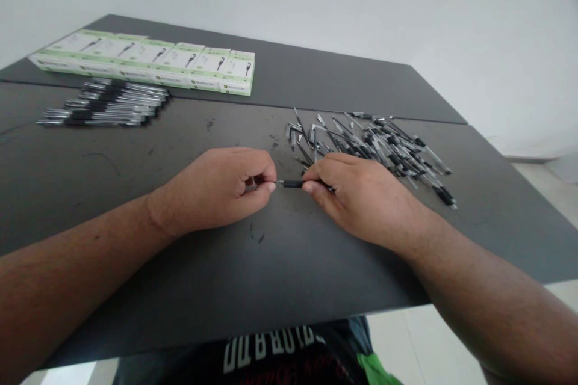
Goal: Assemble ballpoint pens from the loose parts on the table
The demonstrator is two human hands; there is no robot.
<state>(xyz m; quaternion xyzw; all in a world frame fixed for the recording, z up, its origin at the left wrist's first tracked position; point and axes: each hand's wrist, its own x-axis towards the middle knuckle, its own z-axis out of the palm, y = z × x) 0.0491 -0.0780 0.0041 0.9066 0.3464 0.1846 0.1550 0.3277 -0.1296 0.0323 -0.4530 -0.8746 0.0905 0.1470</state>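
Note:
Between my two hands a pen point(292, 184) with a black grip lies level, just above the dark table. My left hand point(221, 186) pinches its left end, thumb against the curled fingers. At the other end my right hand point(361, 192) is closed around the pen, thumb and fingertips pressed on the black part. Most of the pen's ends are hidden inside the fingers. Right behind my right hand spreads a loose heap of pens and pen parts point(392, 147), clear tubes and black grips mixed together.
Pens lie side by side in a neat pile point(108, 103) at the left. Behind them stands a row of white and green boxes point(153, 60) with pen pictures. Dark marks dot the grey table point(217, 277). A white wall point(289, 0) rises beyond it.

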